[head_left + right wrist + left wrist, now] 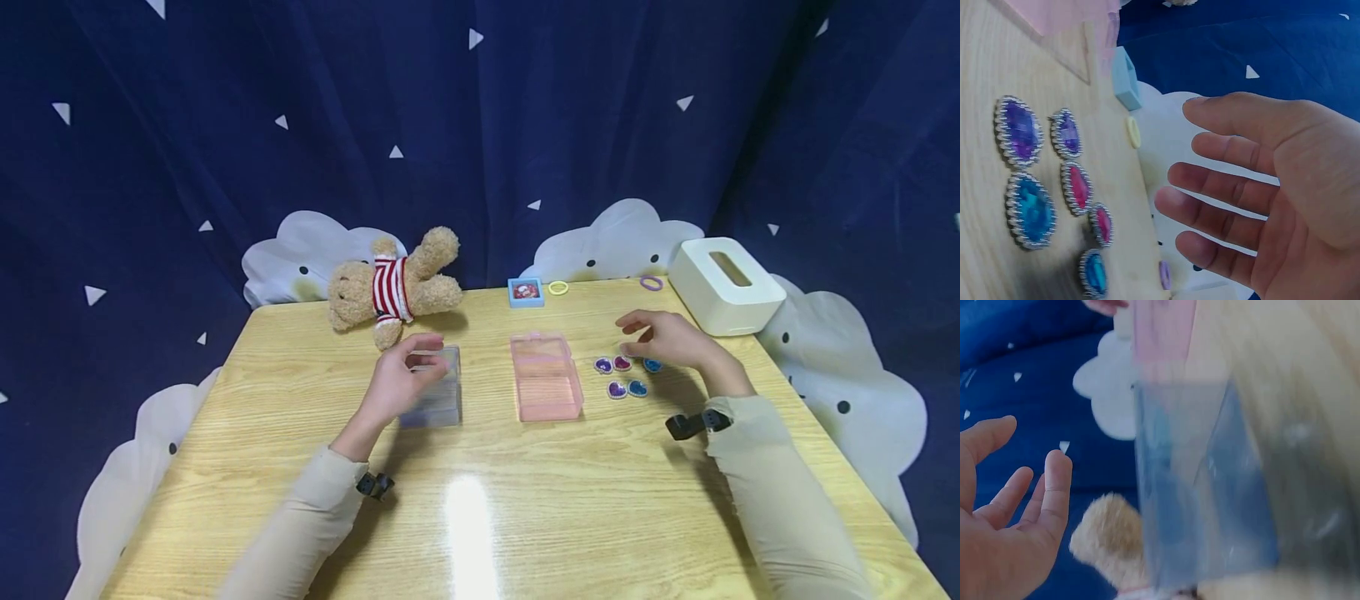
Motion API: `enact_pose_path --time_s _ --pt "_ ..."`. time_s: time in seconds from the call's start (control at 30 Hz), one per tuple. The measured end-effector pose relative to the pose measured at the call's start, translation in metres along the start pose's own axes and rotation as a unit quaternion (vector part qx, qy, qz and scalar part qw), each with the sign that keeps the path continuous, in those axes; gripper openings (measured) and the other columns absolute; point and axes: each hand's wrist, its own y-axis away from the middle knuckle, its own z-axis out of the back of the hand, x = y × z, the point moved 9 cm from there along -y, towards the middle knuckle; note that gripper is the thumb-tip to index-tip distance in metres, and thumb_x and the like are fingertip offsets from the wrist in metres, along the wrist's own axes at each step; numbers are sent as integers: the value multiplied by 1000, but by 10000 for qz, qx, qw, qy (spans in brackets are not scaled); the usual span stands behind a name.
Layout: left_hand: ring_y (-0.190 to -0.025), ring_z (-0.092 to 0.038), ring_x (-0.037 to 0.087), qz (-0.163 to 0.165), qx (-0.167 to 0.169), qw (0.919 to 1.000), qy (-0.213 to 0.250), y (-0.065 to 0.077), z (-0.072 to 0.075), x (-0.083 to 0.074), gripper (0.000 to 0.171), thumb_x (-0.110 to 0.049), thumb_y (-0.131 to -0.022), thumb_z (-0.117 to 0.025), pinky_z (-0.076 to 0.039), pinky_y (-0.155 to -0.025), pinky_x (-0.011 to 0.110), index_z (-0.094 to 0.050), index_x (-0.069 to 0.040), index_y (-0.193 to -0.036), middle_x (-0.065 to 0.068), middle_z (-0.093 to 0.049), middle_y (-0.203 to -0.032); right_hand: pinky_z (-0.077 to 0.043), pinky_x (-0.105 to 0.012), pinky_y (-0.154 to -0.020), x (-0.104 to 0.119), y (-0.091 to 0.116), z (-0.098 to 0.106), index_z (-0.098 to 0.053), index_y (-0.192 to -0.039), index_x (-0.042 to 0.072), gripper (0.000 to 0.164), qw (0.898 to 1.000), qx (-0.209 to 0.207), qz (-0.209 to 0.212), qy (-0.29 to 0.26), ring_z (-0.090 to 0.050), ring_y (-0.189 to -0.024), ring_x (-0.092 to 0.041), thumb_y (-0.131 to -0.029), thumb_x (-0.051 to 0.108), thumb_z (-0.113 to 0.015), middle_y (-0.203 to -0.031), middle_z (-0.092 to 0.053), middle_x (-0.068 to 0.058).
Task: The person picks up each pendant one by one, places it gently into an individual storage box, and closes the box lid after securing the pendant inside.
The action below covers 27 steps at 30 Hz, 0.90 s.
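Observation:
My left hand (401, 382), fingers spread and loosely bent, hovers over a clear bluish plastic box (441, 410). In the left wrist view that box (1191, 487) is apart from the fingers. Over at the right, my right hand (671, 340) holds nothing above several heart-shaped gems with silver beaded rims. The right wrist view shows its relaxed fingers beside two purple gems (1022, 132), two pink gems (1077, 187) and two blue gems (1034, 209). Between the hands lies a pink see-through box (551, 402), its lid folded back.
A teddy bear (427, 279) in a striped shirt lies at the back left. Along the far edge are a light blue square case (526, 302), a yellow ring (558, 288) and a purple ring (651, 284). A white tissue box (723, 292) stands at the back right.

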Motion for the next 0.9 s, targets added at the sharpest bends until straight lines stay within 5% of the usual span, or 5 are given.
enact_pose_path --time_s 0.43,0.7,0.9 --pt "-106 -71 27 1 419 9989 190 4 -60 -1 42 -14 -87 -77 -60 -79 27 -65 -13 -127 9 -67 -126 -53 -37 -83 -8 -8 -27 -64 -127 5 43 9994 167 218 201 -68 -96 -24 -88 21 -75 -118 -71 -16" --pt "-107 -70 29 66 573 9980 272 5 -83 1 41 -15 -87 -77 -60 -79 27 -66 -12 -126 10 -66 -127 -52 -32 -78 -8 -10 -37 -65 -124 5 40 9994 240 214 161 -67 -90 -20 -87 18 -75 -115 -72 -15" --pt "-112 -69 33 71 838 9959 326 4 -100 3 43 -14 -88 -77 -60 -82 28 -64 -8 -128 17 -62 -134 -56 -40 -83 -8 -13 -44 -66 -124 5 42 9994 276 164 151 -69 -95 -23 -86 20 -76 -114 -72 -13"
